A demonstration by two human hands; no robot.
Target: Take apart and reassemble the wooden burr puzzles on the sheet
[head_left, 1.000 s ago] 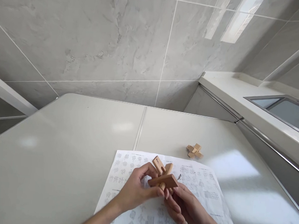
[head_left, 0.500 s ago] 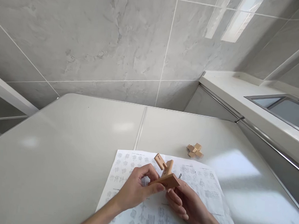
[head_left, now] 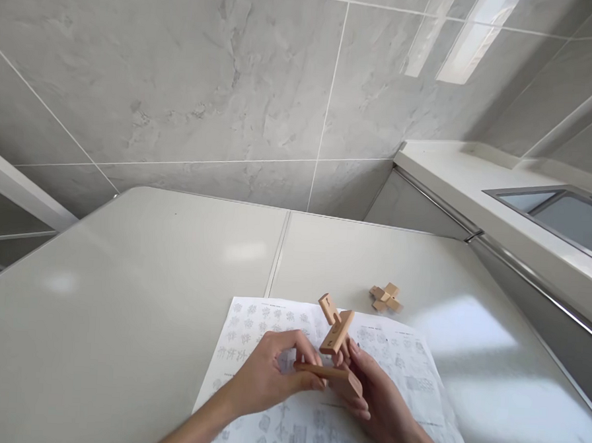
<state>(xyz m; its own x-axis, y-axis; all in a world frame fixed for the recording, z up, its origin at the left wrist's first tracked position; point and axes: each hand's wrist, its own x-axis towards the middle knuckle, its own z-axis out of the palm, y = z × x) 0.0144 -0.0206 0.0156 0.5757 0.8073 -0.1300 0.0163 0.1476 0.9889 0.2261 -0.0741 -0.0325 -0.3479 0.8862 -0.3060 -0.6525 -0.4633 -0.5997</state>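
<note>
My left hand [head_left: 268, 372] pinches a flat, plain wooden puzzle piece [head_left: 335, 373] between thumb and fingers over a printed sheet. My right hand [head_left: 373, 397] grips two interlocked wooden puzzle pieces [head_left: 338, 331] by their lower end. They cross each other, and one bears a "2" while the upper one has a dark mark near its tip. The left piece lies just below the crossed pair and hides part of my right fingers. Whether the two touch I cannot tell.
A printed sheet [head_left: 242, 357] with rows of small diagrams lies under my hands on the pale table [head_left: 137, 306]. Beyond its far edge sits an assembled wooden cross [head_left: 386, 297]. A white counter [head_left: 457, 167] with an inset sink runs along the right, and a grey tiled wall stands behind.
The flat piece in my left hand has come apart from the crossed pieces and turned edge-on. My right hand now holds the crossed pair slightly higher and farther right.
</note>
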